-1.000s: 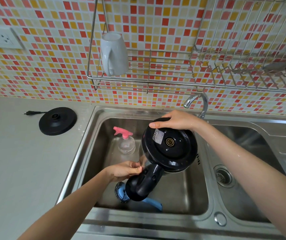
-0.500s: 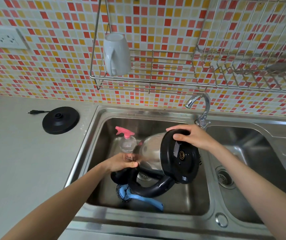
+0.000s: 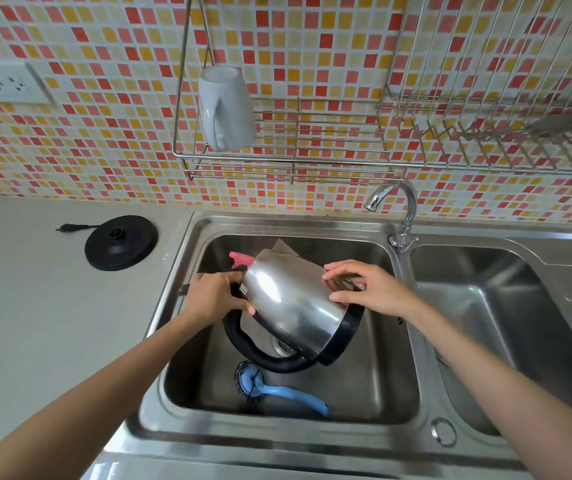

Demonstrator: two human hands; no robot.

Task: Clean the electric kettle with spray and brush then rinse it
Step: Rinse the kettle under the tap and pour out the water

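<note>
Stainless-steel electric kettle (image 3: pixel 291 306) with a black handle and base hung tilted over the left basin of the steel double sink (image 3: pixel 277 221), its mouth pointing far-left and its base near-right. I took the tilt as a way to turn the wall for washing, or to let water run out into the basin.

The person's left hand (image 3: pixel 211 299) was wrapped round the top of the handle and seemed to carry the weight. Their right hand (image 3: pixel 371 289) lay on the steel wall near the base with fingers loosely bent, steadying it rather than clasping.

Behind stood a wall of red, orange and cream mosaic tiles (image 3: pixel 104 133), with a grey counter (image 3: pixel 52 323) on the left and a wire dish rack (image 3: pixel 277 157) above the chrome tap (image 3: pixel 395 202). A round black power base (image 3: pixel 121 242) sat on the counter, well apart from the water. A white mug (image 3: pixel 225 109) hung upside down on the rack. On the basin floor lay a blue-handled wire brush (image 3: pixel 277 389). Only the pink trigger of a spray bottle (image 3: pixel 241 259) showed behind the kettle.
</note>
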